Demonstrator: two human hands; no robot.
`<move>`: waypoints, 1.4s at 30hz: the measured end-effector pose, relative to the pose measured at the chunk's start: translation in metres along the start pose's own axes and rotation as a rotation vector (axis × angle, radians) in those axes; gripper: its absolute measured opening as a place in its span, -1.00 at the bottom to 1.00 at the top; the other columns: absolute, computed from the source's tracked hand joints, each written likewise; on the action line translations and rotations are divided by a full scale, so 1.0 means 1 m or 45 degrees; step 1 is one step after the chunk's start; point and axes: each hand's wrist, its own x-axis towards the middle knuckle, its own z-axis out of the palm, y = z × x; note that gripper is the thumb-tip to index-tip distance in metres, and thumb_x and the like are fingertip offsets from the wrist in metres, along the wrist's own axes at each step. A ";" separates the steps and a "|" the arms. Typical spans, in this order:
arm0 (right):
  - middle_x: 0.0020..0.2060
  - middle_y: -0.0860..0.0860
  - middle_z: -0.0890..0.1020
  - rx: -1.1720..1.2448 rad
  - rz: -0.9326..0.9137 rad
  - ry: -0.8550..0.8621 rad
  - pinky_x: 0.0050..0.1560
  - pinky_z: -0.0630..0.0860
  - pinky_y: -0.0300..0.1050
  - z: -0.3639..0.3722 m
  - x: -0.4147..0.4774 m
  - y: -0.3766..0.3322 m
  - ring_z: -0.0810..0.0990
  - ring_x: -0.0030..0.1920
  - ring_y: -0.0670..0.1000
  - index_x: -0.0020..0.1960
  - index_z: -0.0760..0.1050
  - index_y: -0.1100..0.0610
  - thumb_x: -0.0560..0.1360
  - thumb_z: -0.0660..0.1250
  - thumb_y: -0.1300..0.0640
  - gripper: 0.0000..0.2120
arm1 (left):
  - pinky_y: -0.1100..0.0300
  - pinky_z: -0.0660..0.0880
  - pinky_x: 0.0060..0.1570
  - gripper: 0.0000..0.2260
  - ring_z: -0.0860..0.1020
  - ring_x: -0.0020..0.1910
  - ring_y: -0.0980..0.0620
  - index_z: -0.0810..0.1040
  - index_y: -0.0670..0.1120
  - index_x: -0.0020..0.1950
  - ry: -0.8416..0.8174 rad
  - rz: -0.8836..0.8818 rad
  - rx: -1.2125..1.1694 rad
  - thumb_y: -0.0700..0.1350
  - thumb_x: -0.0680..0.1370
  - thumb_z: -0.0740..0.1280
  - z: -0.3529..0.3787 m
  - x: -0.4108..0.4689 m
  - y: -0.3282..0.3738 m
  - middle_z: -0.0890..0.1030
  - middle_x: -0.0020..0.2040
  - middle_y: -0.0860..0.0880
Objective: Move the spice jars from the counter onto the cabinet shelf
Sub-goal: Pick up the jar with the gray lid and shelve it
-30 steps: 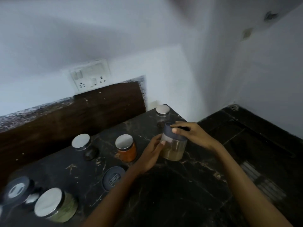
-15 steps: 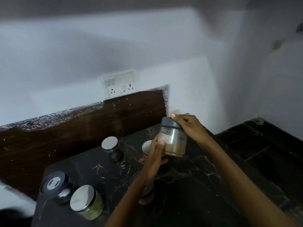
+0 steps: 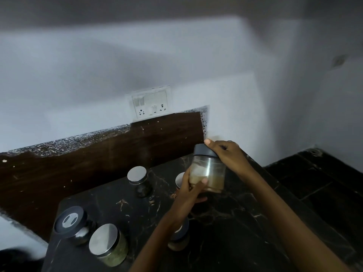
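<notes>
Hands lifting glass spice jar [image 3: 208, 171] off counter [image 3: 225, 222], right of frame centre: left hand [image 3: 191, 190] gripping body, right hand [image 3: 225, 154] clasping lid; w/ five jars waiting, shelf out of view.

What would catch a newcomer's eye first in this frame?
First, the clear glass jar with a dark lid and tan powder, held above the black marble counter by both hands: the right hand on the lid, the left hand around the body. Next, the steel-lidded jar of green spice at the counter's near left, and the white socket panel on the wall behind.
</notes>
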 end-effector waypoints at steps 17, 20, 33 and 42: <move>-0.09 -0.01 0.59 0.376 0.038 -0.123 -0.03 0.46 -0.14 0.001 -0.005 -0.014 0.55 -0.04 -0.05 0.00 0.54 0.03 0.61 0.10 0.11 -0.77 | 0.09 0.51 0.03 -0.42 0.58 0.15 -0.14 0.38 -0.05 0.34 -0.082 -0.139 -0.411 0.25 0.43 0.10 -0.018 0.004 0.004 0.61 0.17 -0.16; -0.09 -0.03 0.60 0.384 0.016 -0.157 0.02 0.45 -0.04 0.002 -0.005 -0.013 0.54 0.01 -0.01 -0.02 0.53 -0.03 0.59 0.13 0.13 -0.79 | 0.11 0.54 -0.01 -0.42 0.59 0.14 -0.14 0.39 -0.09 0.33 -0.093 -0.159 -0.476 0.25 0.46 0.11 -0.020 0.004 0.005 0.61 0.17 -0.19; -0.09 0.06 0.62 0.352 -0.134 0.025 -0.07 0.52 -0.24 0.010 -0.003 -0.013 0.57 -0.07 -0.05 0.00 0.56 0.20 0.50 0.32 0.15 -0.85 | 0.03 0.56 0.01 -0.38 0.59 0.15 -0.17 0.25 0.04 0.40 0.005 -0.105 -0.610 0.11 0.39 0.37 -0.017 0.006 0.008 0.52 0.26 -0.19; -0.15 0.03 0.59 0.634 -0.007 -0.139 -0.08 0.52 -0.20 0.009 -0.005 -0.015 0.57 -0.11 -0.03 -0.05 0.53 0.10 0.55 0.19 0.21 -0.85 | 0.03 0.54 0.03 -0.38 0.49 0.27 -0.22 0.37 -0.08 0.39 -0.172 -0.212 -0.758 0.25 0.43 0.19 -0.020 0.000 0.015 0.52 0.28 -0.22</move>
